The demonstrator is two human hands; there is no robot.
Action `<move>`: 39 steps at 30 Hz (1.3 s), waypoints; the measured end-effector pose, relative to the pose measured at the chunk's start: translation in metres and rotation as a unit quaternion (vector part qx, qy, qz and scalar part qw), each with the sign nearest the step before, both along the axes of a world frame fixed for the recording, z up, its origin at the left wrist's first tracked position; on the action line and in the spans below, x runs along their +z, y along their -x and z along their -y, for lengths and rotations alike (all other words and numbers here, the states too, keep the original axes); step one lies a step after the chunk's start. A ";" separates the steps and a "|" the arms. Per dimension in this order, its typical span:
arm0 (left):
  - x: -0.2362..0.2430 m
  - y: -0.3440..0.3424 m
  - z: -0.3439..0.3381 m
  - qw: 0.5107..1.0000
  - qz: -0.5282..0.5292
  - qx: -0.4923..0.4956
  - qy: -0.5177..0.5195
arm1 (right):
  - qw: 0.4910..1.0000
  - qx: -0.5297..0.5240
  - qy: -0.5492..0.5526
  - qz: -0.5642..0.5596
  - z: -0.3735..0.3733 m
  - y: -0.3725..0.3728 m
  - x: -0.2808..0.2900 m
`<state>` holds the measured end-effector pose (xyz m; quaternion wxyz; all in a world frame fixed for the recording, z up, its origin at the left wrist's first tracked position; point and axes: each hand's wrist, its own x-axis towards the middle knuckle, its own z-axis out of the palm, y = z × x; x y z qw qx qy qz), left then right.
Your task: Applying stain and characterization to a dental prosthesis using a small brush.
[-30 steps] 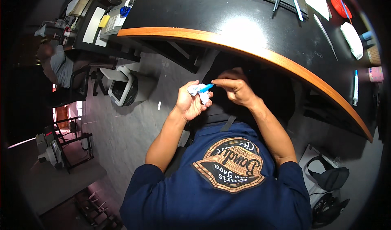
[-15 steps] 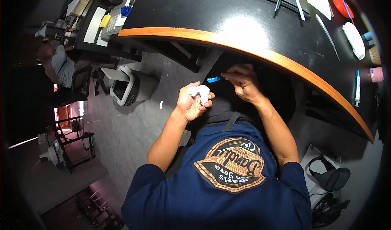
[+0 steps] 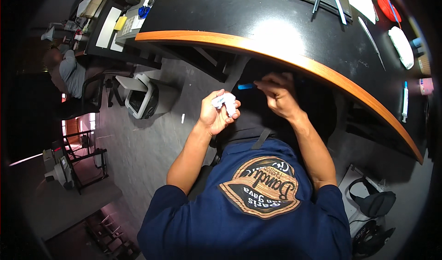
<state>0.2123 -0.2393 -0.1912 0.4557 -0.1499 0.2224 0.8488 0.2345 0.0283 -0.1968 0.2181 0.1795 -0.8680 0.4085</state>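
Plainly, the right grip (image 3: 280,96) is pinched on one end of a slim blue piece (image 3: 246,86), whose other end points left, near the table's edge. Left of it, the palm-up left grip (image 3: 214,114) has its fingers curled around a crumpled white tissue (image 3: 225,102), apart from the blue piece. Nearer, a dark blue shirt (image 3: 207,223) bears a badge-shaped print (image 3: 260,186) with upside-down lettering. On the table (image 3: 207,16), a syringe (image 3: 405,103) lies far right; a lidded bin (image 3: 162,100) stands left.
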 end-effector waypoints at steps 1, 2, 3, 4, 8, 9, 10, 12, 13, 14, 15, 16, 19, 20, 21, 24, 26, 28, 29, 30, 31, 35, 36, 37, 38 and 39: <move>0.001 -0.001 -0.001 1.000 0.001 -0.001 0.000 | 1.000 -0.004 0.004 0.002 -0.001 -0.001 0.004; 0.002 -0.002 -0.001 0.999 -0.026 0.020 0.029 | 1.000 -0.008 0.009 0.004 -0.003 -0.002 0.009; 0.002 -0.002 -0.002 0.996 -0.052 0.040 0.058 | 1.000 -0.009 0.008 0.005 -0.002 -0.003 0.012; 0.003 -0.002 -0.003 0.996 -0.052 0.039 0.057 | 1.000 -0.002 0.022 0.000 0.000 -0.004 0.015; 0.003 -0.004 -0.009 0.996 -0.049 0.053 0.062 | 0.988 0.029 0.136 0.072 0.009 -0.008 0.020; 0.002 -0.006 -0.011 0.995 -0.047 0.063 0.060 | 0.988 0.029 0.136 0.072 0.012 -0.011 0.019; 0.001 -0.006 -0.012 0.995 -0.047 0.064 0.060 | 0.982 0.032 0.160 0.100 0.015 -0.013 0.018; -0.003 -0.008 -0.013 0.993 -0.069 0.085 0.038 | 0.974 0.035 0.185 0.128 0.019 -0.016 0.017; -0.003 -0.008 -0.013 0.993 -0.069 0.085 0.039 | 0.976 0.029 0.171 0.133 0.019 -0.016 0.020; -0.002 -0.009 -0.013 0.992 -0.067 0.099 0.036 | 0.977 0.022 0.158 0.139 0.020 -0.017 0.021; -0.002 -0.009 -0.013 0.991 -0.065 0.113 0.033 | 0.977 0.022 0.158 0.139 0.021 -0.017 0.021; -0.001 -0.010 -0.014 0.991 -0.066 0.113 0.033 | 0.981 0.012 0.159 0.115 0.023 -0.017 0.020; 0.002 -0.011 -0.019 0.987 -0.064 0.147 0.027 | 0.985 0.000 0.143 0.094 0.025 -0.020 0.028; 0.003 -0.011 -0.022 0.983 -0.064 0.168 0.032 | 0.987 -0.004 0.126 0.097 0.026 -0.021 0.031; 0.005 -0.011 -0.025 0.979 -0.063 0.190 0.038 | 0.987 -0.002 0.143 0.072 0.032 -0.021 0.031; 0.006 -0.015 -0.035 0.959 -0.073 0.256 0.094 | 0.986 -0.011 0.158 0.047 0.052 -0.026 0.030; 0.001 -0.016 -0.035 0.956 -0.101 0.268 0.060 | 0.992 -0.018 0.117 0.047 0.062 -0.031 0.026; -0.004 -0.015 -0.032 0.933 -0.182 0.306 0.055 | 0.995 -0.020 0.088 0.045 0.068 -0.038 0.025; -0.006 -0.015 -0.031 0.928 -0.196 0.314 0.050 | 0.995 -0.017 0.087 0.048 0.069 -0.042 0.025; -0.009 -0.015 -0.029 0.927 -0.197 0.315 0.051 | 0.995 -0.015 0.088 0.048 0.069 -0.044 0.026; -0.009 -0.016 -0.030 0.922 -0.203 0.327 0.049 | 0.993 -0.010 0.094 0.067 0.067 -0.045 0.028; -0.011 -0.015 -0.030 0.900 -0.263 0.344 0.052 | 0.987 -0.004 0.133 0.085 0.065 -0.042 0.042; -0.011 -0.016 -0.032 0.901 -0.262 0.343 0.054 | 0.984 -0.008 0.162 0.077 0.068 -0.040 0.046; -0.007 -0.015 -0.036 0.888 -0.292 0.352 0.055 | 0.979 -0.011 0.191 0.067 0.073 -0.038 0.052; -0.004 -0.015 -0.041 0.874 -0.320 0.362 0.055 | 0.977 -0.011 0.200 0.067 0.079 -0.037 0.054; 0.000 -0.016 -0.047 0.864 -0.335 0.371 0.058 | 0.977 -0.001 0.200 0.072 0.085 -0.039 0.053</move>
